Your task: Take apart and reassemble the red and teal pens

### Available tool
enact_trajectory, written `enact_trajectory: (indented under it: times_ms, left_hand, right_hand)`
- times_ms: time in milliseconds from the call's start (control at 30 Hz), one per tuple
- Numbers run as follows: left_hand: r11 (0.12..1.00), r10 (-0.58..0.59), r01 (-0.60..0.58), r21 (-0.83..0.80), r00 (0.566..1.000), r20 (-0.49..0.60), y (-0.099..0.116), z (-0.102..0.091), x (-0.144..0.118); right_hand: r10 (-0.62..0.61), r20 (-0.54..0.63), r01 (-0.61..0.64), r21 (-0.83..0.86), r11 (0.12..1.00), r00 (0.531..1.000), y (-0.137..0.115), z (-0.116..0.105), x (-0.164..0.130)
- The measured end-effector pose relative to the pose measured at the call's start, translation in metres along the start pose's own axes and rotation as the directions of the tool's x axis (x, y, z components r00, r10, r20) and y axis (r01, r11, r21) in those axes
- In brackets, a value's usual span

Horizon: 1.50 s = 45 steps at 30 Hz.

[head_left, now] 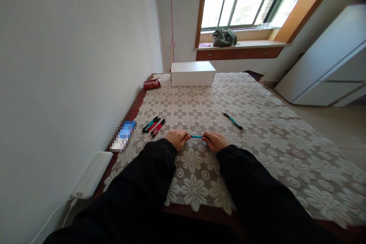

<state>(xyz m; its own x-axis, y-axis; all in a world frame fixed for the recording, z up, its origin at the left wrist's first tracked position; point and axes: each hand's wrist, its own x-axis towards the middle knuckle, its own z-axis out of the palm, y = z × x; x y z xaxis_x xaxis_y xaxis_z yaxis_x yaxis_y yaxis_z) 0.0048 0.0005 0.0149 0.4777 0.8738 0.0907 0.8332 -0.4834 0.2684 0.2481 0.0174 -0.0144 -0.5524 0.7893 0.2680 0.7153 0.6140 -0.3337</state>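
Observation:
A teal pen (196, 136) with dark ends lies level between my two hands, just over the flowered tablecloth (192, 160). My left hand (177, 138) pinches one end of it, and my right hand (215, 141) grips the other; the fingers cover both tips. To the left of my left hand is a group of several teal, red and black pens (153, 126), lying side by side at a slant. Another teal and black pen (233, 120) rests alone on the cloth, beyond my right hand.
A white box (193, 74) stands at the table's far end, beside a red packet (151, 84). Along the left edge lie a blurred-out phone-like item (124, 135) and a white power strip (92, 175) with cables. The wall (71, 65) borders the table's left side.

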Motion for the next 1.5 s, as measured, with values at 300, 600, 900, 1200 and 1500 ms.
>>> enact_trajectory:
  times_ms: [300, 600, 900, 1200, 1500]
  left_hand:
    - [1.000, 0.027, -0.028, 0.013, 1.000, 0.015, 0.001, -0.003, -0.001]
    - [0.999, -0.031, 0.031, -0.008, 1.000, 0.002, 0.003, -0.002, -0.002]
    - [0.992, -0.043, 0.039, -0.117, 0.999, -0.030, 0.000, -0.001, -0.003]
    - [0.955, -0.012, -0.027, -0.296, 0.992, -0.126, -0.001, -0.002, -0.001]
    - [0.965, -0.006, -0.026, -0.260, 0.993, -0.122, -0.001, 0.000, 0.000]
  right_hand:
    - [-0.002, 0.052, 0.001, 0.019, 1.000, 0.999, -0.002, 0.001, -0.001]
    - [-0.074, -0.021, 0.075, 0.030, 0.997, 0.997, 0.000, 0.002, -0.001]
    - [-0.093, -0.129, 0.092, -0.018, 0.996, 0.987, -0.008, -0.007, -0.002]
    - [-0.001, -0.100, 0.000, -0.006, 1.000, 0.995, -0.003, -0.004, -0.002]
    - [-0.033, -0.093, 0.038, 0.050, 0.998, 0.995, -0.004, -0.003, -0.001]
